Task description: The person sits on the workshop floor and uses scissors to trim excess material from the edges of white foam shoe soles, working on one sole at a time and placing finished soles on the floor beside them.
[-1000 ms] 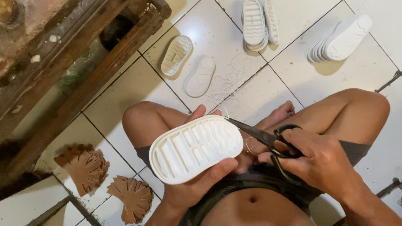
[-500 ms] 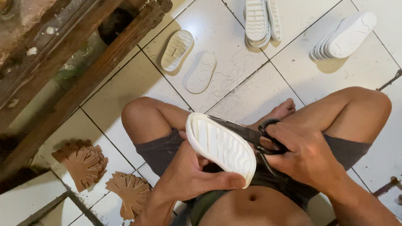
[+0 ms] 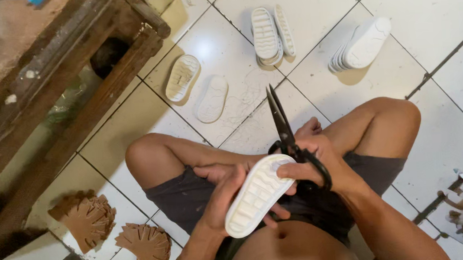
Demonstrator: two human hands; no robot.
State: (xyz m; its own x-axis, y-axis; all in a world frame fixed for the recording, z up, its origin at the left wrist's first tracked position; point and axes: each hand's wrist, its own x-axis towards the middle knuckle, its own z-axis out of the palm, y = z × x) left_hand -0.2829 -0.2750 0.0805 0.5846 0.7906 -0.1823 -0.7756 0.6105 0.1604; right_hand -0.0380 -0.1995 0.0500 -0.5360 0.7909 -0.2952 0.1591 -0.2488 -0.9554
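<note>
Two bare hands work over the lap: the left hand [image 3: 222,193] is clenched around a white ribbed rubber shoe sole [image 3: 258,201], while the right hand [image 3: 315,165] grasps black metal scissors [image 3: 286,129], blades closed and pointing away, its fingers touching the sole's end.

White soles [image 3: 268,35] lie scattered on the tiled floor [image 3: 429,7] — brown cutouts [image 3: 88,218] beside a wooden bench [image 3: 48,77].

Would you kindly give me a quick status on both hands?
Left hand grips white shoe sole. Right hand holds black scissors, blades shut, pointing up, fingertips on sole. Nothing in the way.
</note>
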